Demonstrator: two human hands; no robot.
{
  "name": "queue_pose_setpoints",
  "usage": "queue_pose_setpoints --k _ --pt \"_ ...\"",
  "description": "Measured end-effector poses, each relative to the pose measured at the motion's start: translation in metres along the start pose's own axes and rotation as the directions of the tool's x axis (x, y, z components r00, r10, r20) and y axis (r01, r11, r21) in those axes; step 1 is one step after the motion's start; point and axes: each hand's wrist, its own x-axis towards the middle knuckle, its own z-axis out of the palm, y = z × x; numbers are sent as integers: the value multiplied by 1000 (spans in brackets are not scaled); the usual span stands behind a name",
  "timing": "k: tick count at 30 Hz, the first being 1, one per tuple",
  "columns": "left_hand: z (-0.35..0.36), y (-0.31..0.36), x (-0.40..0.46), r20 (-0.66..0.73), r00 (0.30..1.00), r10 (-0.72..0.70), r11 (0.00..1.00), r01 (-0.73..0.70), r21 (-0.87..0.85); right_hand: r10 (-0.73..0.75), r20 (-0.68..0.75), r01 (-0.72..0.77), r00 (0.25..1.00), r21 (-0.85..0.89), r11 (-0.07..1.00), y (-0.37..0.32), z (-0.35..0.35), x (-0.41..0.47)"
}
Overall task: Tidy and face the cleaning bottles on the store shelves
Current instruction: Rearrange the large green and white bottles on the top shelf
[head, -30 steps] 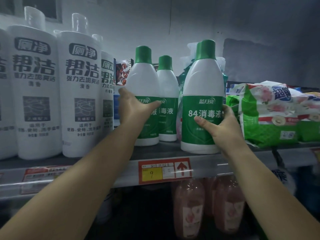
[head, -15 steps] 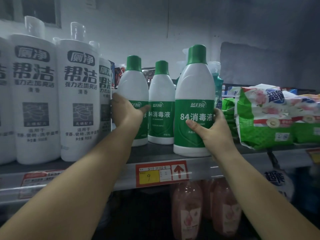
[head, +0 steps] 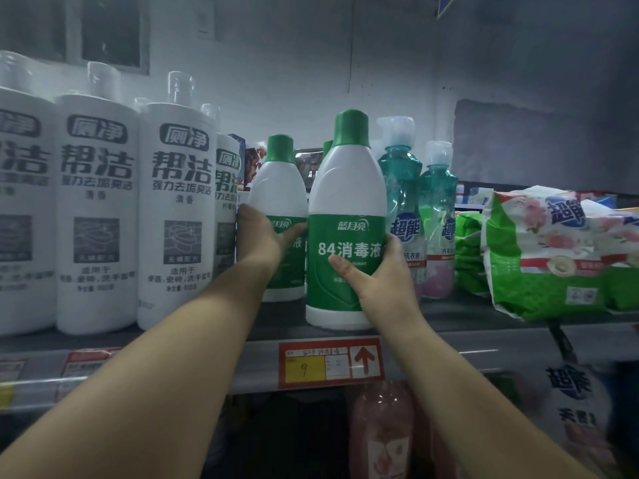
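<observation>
Bottle [head: 346, 216] — white, green cap; green label

A: Front disinfectant bottle [head: 346, 216]?
B: White, green cap, green label facing out; stood upright at the shelf edge [head: 207, 364].
A: Second bottle [head: 278, 188]?
B: Identical, upright, behind-left of the first.

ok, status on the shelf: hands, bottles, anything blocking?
Left hand grips rear 84 bottle. Right hand grips front 84 bottle, upright at shelf edge, label forward. Teal bottles close on its right; nothing blocking.
</observation>
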Motion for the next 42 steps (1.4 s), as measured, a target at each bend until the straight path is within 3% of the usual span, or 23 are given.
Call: queue_pose_setpoints --k 5,15,20,25,29,33,37,42 --pt "-2 0 2 18 1000 -12 999 11 35 18 20 -17 1000 -36 999 -1 11 4" --pt "-2 -6 3 48 997 59 997 -56 -49 91 95 -78 991 -130 988 -6 25 9" --pt "-2 -7 1 71 996 62 998 -63 15 90 157 -32 983 -337 941 -13 27 3" --pt "-4 -4 0 113 985 134 970 -154 187 -40 211 148 977 -527 837 -14 28 -3" --pt "-6 -2 0 115 969 218 925 -243 291 -50 255 194 966 -578 793 -16 27 -4" --pt "-10 0 -2 126 964 233 923 -260 284 -13 268 186 963 -633 751 -18 27 -1" --pt "-15 -4 -1 98 931 352 885 -365 288 9 264 180 964 -680 711 -20 30 3" --pt "-22 -5 -6 76 914 398 880 -404 252 -6 254 182 967 -674 716 -20 31 1"
